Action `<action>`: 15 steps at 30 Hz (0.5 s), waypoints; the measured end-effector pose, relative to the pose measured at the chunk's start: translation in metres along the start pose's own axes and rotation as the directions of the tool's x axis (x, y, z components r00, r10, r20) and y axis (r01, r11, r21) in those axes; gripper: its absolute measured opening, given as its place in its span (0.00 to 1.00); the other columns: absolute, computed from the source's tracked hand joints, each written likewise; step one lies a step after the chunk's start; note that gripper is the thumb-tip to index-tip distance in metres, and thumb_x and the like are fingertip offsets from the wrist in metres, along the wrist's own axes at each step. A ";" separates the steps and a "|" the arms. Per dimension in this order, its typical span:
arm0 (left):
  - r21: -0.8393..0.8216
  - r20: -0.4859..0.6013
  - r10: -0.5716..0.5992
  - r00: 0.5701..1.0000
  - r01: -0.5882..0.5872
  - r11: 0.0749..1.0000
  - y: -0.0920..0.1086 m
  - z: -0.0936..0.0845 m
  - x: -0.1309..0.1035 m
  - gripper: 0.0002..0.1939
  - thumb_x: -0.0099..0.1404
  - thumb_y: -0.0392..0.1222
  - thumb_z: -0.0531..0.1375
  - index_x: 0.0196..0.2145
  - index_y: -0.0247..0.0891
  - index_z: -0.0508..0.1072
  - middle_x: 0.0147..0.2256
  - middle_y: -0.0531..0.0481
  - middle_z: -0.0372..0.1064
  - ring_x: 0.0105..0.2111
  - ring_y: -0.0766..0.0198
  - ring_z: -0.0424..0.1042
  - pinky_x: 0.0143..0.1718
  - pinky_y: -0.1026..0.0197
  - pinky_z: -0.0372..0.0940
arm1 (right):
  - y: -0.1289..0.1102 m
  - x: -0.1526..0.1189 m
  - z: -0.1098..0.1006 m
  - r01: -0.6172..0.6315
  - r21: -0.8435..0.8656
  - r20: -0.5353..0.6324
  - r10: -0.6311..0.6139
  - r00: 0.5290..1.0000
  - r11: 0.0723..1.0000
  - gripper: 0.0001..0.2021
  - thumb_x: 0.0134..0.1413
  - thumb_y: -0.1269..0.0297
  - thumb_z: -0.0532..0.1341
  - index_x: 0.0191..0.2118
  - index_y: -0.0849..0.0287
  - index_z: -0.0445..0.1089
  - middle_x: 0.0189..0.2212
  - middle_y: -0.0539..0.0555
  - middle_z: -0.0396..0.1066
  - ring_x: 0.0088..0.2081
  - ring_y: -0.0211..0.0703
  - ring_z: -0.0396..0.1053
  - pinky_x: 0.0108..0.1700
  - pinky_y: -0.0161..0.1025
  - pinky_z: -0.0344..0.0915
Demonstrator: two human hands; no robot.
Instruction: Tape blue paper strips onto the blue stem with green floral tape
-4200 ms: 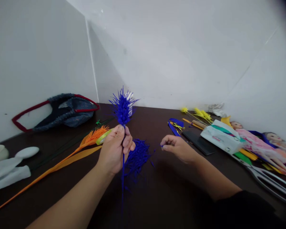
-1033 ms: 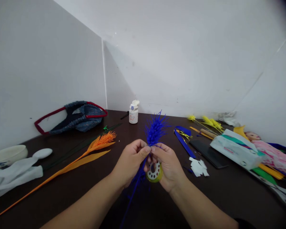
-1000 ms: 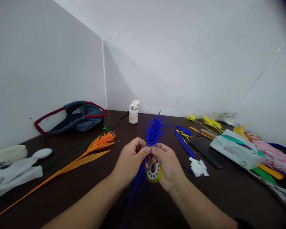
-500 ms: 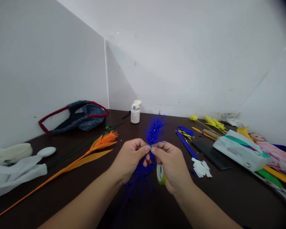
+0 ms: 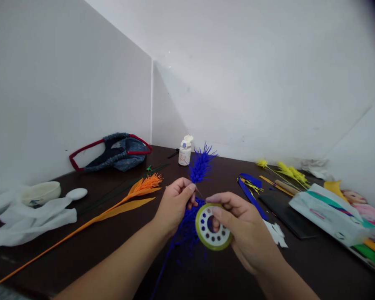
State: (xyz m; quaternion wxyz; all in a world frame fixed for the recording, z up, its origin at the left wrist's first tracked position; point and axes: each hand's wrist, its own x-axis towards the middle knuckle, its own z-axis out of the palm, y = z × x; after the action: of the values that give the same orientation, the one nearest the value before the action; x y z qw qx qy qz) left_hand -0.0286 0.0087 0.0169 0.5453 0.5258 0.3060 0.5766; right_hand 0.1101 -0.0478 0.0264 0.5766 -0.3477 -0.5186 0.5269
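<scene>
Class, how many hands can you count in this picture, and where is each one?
2. The left hand grips the blue spike below its head; the right hand holds the tape roll.

One blue spike (image 5: 201, 166), one tape roll (image 5: 204, 236), one bottle (image 5: 184, 155).

The left hand (image 5: 176, 206) and right hand (image 5: 250, 233) are bare, with slim fingers and short thumbnails. The left forearm (image 5: 118, 258) and right forearm (image 5: 287, 277) are bare too, widening smoothly from narrower wrists.
</scene>
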 end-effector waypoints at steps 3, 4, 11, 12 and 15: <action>-0.115 0.045 -0.015 0.999 0.020 0.993 -0.004 -0.001 0.002 0.11 0.57 0.43 0.60 0.23 0.35 0.63 0.18 0.58 0.60 0.17 0.75 0.57 0.20 0.70 0.52 | 0.004 -0.002 0.018 0.025 -0.038 0.054 -0.023 0.998 0.999 0.09 0.46 0.66 0.64 0.37 0.57 0.73 0.25 0.50 0.72 0.26 0.36 0.68 0.31 0.34 0.65; -0.172 0.062 -0.034 0.998 0.044 0.984 -0.006 -0.001 0.004 0.12 0.55 0.43 0.61 0.23 0.35 0.63 0.19 0.58 0.60 0.17 0.75 0.57 0.19 0.70 0.53 | 0.005 -0.002 0.025 0.036 -0.076 0.073 -0.031 0.997 0.996 0.10 0.46 0.66 0.63 0.38 0.57 0.72 0.28 0.51 0.73 0.28 0.38 0.70 0.32 0.36 0.66; -0.374 0.121 -0.170 0.978 0.204 0.905 -0.009 -0.006 0.008 0.11 0.54 0.45 0.63 0.27 0.38 0.64 0.17 0.57 0.61 0.14 0.73 0.58 0.17 0.69 0.53 | 0.015 -0.005 0.038 0.503 -0.640 0.313 -0.401 0.861 0.581 0.18 0.51 0.67 0.59 0.49 0.62 0.67 0.41 0.60 0.71 0.43 0.49 0.68 0.46 0.45 0.65; -0.387 0.134 -0.174 0.976 0.213 0.897 -0.007 -0.006 0.007 0.11 0.55 0.45 0.62 0.28 0.38 0.64 0.17 0.56 0.62 0.15 0.72 0.58 0.17 0.68 0.53 | 0.016 -0.006 0.037 0.535 -0.666 0.345 -0.422 0.838 0.519 0.19 0.52 0.67 0.58 0.51 0.63 0.65 0.43 0.62 0.70 0.45 0.50 0.67 0.47 0.46 0.64; -0.439 0.112 -0.153 0.982 0.187 0.879 -0.004 -0.005 0.005 0.09 0.56 0.44 0.61 0.28 0.37 0.65 0.18 0.56 0.62 0.16 0.73 0.60 0.19 0.69 0.56 | 0.019 -0.007 0.040 0.600 -0.746 0.374 -0.562 0.737 0.289 0.19 0.54 0.67 0.56 0.52 0.66 0.64 0.42 0.65 0.69 0.44 0.53 0.66 0.45 0.50 0.65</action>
State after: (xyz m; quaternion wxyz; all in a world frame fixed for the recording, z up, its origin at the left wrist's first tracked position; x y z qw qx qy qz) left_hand -0.0315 0.0154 0.0126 0.7109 0.3784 0.1901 0.5615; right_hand 0.0670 -0.0561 0.0155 0.4786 -0.3542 -0.8030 -0.0246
